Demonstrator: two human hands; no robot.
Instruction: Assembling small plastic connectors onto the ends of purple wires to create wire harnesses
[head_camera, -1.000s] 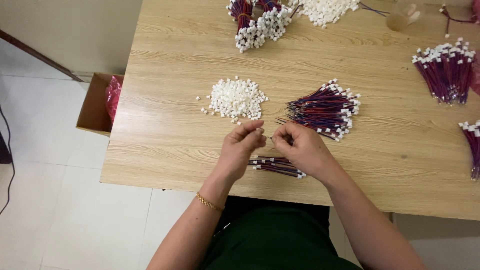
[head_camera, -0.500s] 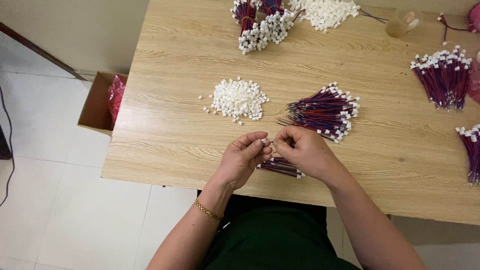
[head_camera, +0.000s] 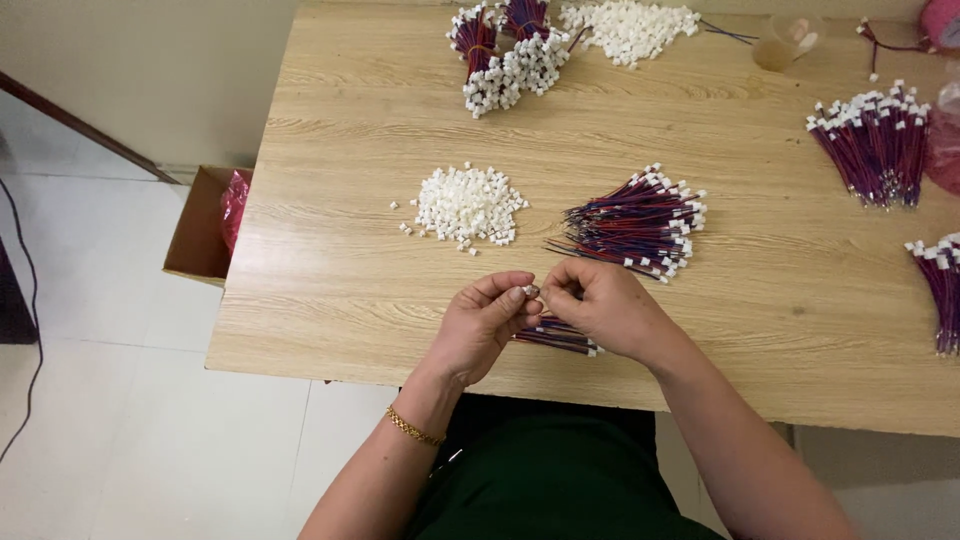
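The wooden table (head_camera: 380, 250) fills most of the view, its pale grain running left to right, with your body at its near edge. Beside its left edge, on the tiled floor, stands an open cardboard box (head_camera: 195, 235) with something red inside.

At the far edge lie bundles of red and blue wires with white ends (head_camera: 505, 50), tied and heaped together, and just to their right a second heap of white connectors (head_camera: 630, 25). A clear plastic cup (head_camera: 785, 45) sits further right. Towards the right edge lies a fanned bundle of wires (head_camera: 870, 140), and below it another bundle (head_camera: 940, 285) partly cut off by the frame.

In the middle of the table a loose pile of small white connector housings (head_camera: 468, 203) lies well apart from a fan of red and blue wires (head_camera: 635, 222) to its right, their white ends pointing right.

Your left hand (head_camera: 480, 325) and right hand (head_camera: 600, 310) meet near the table's front edge, fingertips touching. Between them you pinch a small white connector (head_camera: 527, 291), held just above the table; your left thumb and forefinger are closed upon it, and your right fingers are closed at its other side, though what they grip there is too small to tell. Under your right hand a short bunch of finished wires (head_camera: 560, 338) lies flat on the table. A gold bracelet (head_camera: 412, 427) circles your left wrist.
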